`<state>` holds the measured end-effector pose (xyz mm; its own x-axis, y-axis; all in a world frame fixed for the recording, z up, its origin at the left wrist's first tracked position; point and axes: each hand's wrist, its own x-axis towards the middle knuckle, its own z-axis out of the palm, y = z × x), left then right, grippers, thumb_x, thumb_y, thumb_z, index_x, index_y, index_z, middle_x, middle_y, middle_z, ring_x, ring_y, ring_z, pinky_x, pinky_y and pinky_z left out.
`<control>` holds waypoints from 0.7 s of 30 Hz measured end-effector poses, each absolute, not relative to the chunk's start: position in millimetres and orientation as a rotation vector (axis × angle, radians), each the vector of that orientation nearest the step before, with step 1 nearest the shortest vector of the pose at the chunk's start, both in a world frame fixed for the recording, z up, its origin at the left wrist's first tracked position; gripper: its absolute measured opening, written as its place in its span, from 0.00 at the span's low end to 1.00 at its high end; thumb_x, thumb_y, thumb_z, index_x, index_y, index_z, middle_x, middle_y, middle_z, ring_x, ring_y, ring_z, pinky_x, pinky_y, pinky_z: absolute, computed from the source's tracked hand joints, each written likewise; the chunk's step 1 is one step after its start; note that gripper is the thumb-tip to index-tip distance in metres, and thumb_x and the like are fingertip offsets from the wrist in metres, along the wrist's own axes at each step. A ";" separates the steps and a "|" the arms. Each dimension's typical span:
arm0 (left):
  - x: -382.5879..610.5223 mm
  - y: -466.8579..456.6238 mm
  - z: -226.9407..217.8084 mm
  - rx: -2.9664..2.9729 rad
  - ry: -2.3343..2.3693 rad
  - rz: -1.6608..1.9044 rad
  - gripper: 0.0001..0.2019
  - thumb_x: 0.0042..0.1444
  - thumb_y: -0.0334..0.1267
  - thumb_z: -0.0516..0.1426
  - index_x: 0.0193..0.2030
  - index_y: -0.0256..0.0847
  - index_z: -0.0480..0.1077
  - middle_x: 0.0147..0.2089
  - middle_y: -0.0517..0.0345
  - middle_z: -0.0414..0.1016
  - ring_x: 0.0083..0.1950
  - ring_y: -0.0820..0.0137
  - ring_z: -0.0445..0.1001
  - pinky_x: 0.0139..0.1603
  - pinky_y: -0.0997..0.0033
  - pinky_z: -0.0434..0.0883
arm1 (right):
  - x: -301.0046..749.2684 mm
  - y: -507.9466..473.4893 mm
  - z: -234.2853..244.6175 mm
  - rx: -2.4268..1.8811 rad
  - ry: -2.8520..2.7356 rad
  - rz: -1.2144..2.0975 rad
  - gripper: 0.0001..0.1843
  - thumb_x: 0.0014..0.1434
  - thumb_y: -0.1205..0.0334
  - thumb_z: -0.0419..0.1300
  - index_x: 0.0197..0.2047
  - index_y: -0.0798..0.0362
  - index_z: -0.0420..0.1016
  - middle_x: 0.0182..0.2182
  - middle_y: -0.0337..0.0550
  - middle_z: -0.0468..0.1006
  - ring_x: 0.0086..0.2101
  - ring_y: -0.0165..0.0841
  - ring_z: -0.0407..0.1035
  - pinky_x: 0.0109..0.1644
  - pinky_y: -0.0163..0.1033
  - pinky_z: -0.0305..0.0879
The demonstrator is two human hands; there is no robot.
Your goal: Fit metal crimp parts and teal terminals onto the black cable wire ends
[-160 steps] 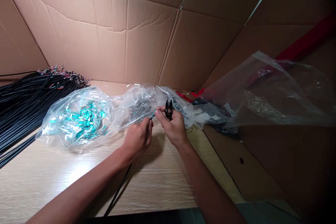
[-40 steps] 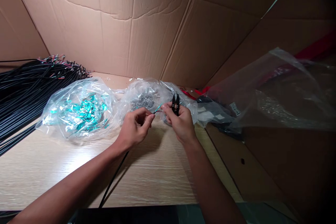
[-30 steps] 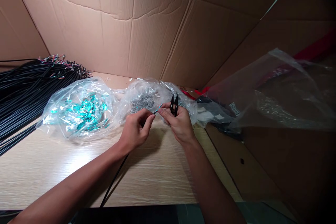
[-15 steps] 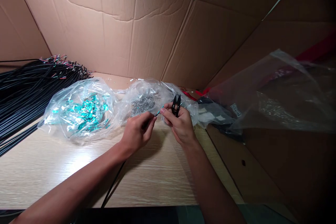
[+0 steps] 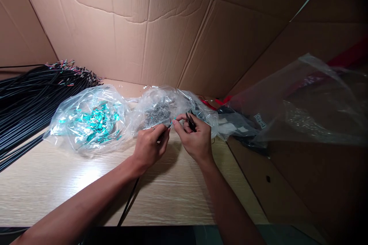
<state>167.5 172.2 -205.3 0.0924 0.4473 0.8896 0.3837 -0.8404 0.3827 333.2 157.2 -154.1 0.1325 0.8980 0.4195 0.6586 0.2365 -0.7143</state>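
Desk: light wood-grain top [image 5: 169,206], front edge nearest the viewer, glare spot at left.
Cable: one black cable [image 5: 128,203], rising from the desk's front edge to the left hand; worked end sits between the two hands, above the desk.
Left hand: left hand [image 5: 151,147], fingers closed in a pinch on the cable near its end.
Right hand: right hand [image 5: 198,139], thumb and forefinger nearly together at the small teal tip [image 5: 174,120]; other fingers curled around the snips. Exact contact at the tip too small to tell.
Snips: black thread snips [image 5: 191,122], tilted, blades upward.
Teal bag: clear plastic bag [image 5: 63,105], left of the hands, teal foil-like pieces [image 5: 97,120] inside.
Middle bag: clear bag [image 5: 163,93] just behind the hands, thin metallic bits [image 5: 157,115] inside.
Right bag: big clear bag [image 5: 270,101], white label [image 5: 260,121], shiny small parts [image 5: 304,120].
Cable bundle: many black cables [image 5: 34,93], far left, coloured wire ends toward the back.
Backdrop: creased cardboard wall [image 5: 126,46]; red strip [image 5: 349,53] at right.
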 end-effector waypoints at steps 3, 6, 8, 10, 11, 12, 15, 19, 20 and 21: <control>168.0 172.0 -206.1 2.324 0.897 1.897 0.13 0.71 0.27 0.59 0.34 0.39 0.65 0.25 0.66 0.65 0.23 0.78 0.62 0.27 0.71 0.56 | 332.7 158.9 -153.1 -1.455 -1.545 0.390 0.41 0.63 0.32 0.61 0.49 0.69 0.78 0.24 0.40 0.53 0.26 0.03 0.48 0.35 0.12 0.52; 169.0 172.2 -208.4 2.391 0.955 1.898 0.14 0.73 0.28 0.58 0.33 0.39 0.66 0.25 0.65 0.65 0.23 0.77 0.62 0.26 0.68 0.56 | 333.3 161.6 -151.6 -1.433 -1.501 0.451 0.42 0.62 0.30 0.61 0.47 0.71 0.76 0.24 0.39 0.53 0.25 0.05 0.49 0.33 0.13 0.53; 169.7 172.5 -209.2 2.446 0.983 1.930 0.15 0.74 0.28 0.58 0.33 0.40 0.66 0.26 0.64 0.66 0.23 0.75 0.62 0.26 0.66 0.56 | 334.6 162.5 -151.3 -1.437 -1.498 0.456 0.42 0.62 0.31 0.61 0.46 0.71 0.75 0.24 0.39 0.53 0.25 0.05 0.49 0.33 0.13 0.53; 170.1 172.8 -208.5 2.513 0.992 1.975 0.15 0.74 0.27 0.57 0.32 0.39 0.67 0.26 0.63 0.67 0.24 0.74 0.62 0.27 0.66 0.57 | 336.5 162.4 -151.7 -1.450 -1.511 0.439 0.41 0.63 0.32 0.60 0.46 0.71 0.75 0.24 0.39 0.53 0.25 0.04 0.49 0.33 0.13 0.52; 170.2 172.9 -207.6 2.548 0.992 2.001 0.15 0.74 0.27 0.57 0.32 0.39 0.68 0.26 0.63 0.67 0.24 0.73 0.62 0.27 0.66 0.57 | 337.4 162.1 -152.0 -1.459 -1.522 0.421 0.40 0.64 0.32 0.60 0.47 0.70 0.76 0.24 0.40 0.53 0.25 0.04 0.48 0.33 0.13 0.52; 170.1 172.9 -206.4 2.580 0.991 2.023 0.15 0.74 0.27 0.57 0.33 0.39 0.69 0.26 0.63 0.68 0.25 0.73 0.62 0.28 0.65 0.58 | 338.3 161.6 -152.3 -1.470 -1.538 0.396 0.39 0.64 0.33 0.60 0.47 0.70 0.76 0.25 0.40 0.53 0.26 0.04 0.48 0.34 0.12 0.52; 169.5 173.0 -202.7 2.639 0.983 2.071 0.13 0.75 0.26 0.57 0.35 0.38 0.72 0.27 0.62 0.68 0.26 0.72 0.63 0.29 0.65 0.59 | 339.6 160.0 -152.5 -1.508 -1.609 0.317 0.36 0.66 0.36 0.58 0.47 0.69 0.78 0.24 0.40 0.53 0.26 0.03 0.47 0.34 0.11 0.50; 168.8 173.2 -201.2 2.628 1.005 2.080 0.13 0.75 0.26 0.58 0.35 0.38 0.71 0.26 0.63 0.67 0.26 0.72 0.64 0.30 0.65 0.60 | 339.2 159.7 -149.4 -1.495 -1.621 0.346 0.35 0.67 0.38 0.57 0.47 0.70 0.75 0.25 0.40 0.55 0.27 0.03 0.49 0.35 0.11 0.52; 168.8 173.1 -201.3 2.619 1.017 2.079 0.14 0.75 0.27 0.58 0.34 0.39 0.71 0.26 0.63 0.67 0.26 0.72 0.63 0.30 0.65 0.60 | 339.3 160.0 -148.1 -1.472 -1.593 0.383 0.36 0.66 0.37 0.57 0.47 0.70 0.74 0.25 0.40 0.55 0.27 0.03 0.49 0.35 0.12 0.53; 168.8 173.1 -201.5 2.610 1.027 2.078 0.14 0.75 0.27 0.58 0.34 0.39 0.71 0.26 0.63 0.67 0.25 0.72 0.63 0.30 0.65 0.60 | 339.4 160.3 -146.7 -1.446 -1.563 0.432 0.38 0.65 0.35 0.58 0.48 0.70 0.73 0.25 0.40 0.55 0.27 0.04 0.49 0.34 0.13 0.53</control>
